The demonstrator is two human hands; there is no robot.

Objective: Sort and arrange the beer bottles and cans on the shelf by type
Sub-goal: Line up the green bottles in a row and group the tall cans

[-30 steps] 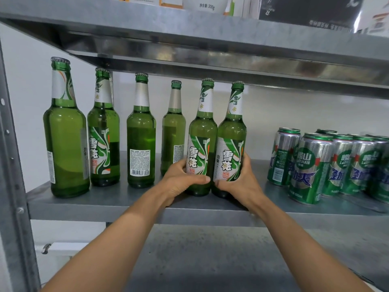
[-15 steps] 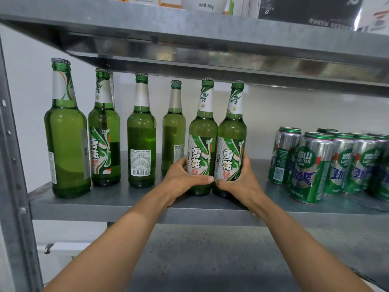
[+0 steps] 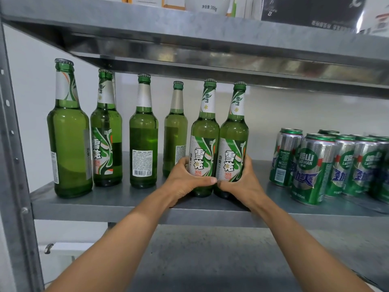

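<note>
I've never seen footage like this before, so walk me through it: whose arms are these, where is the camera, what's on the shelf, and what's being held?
There is no machine: these are a person's two bare arms, filmed by a camera worn on their head, looking forward and down. On the grey metal shelf stand six tall green glass beer bottles at left and green-and-silver beer cans at right. The left hand grips the fifth bottle from the left and the right hand grips the sixth bottle; those two stand upright, side by side, touching.
</note>
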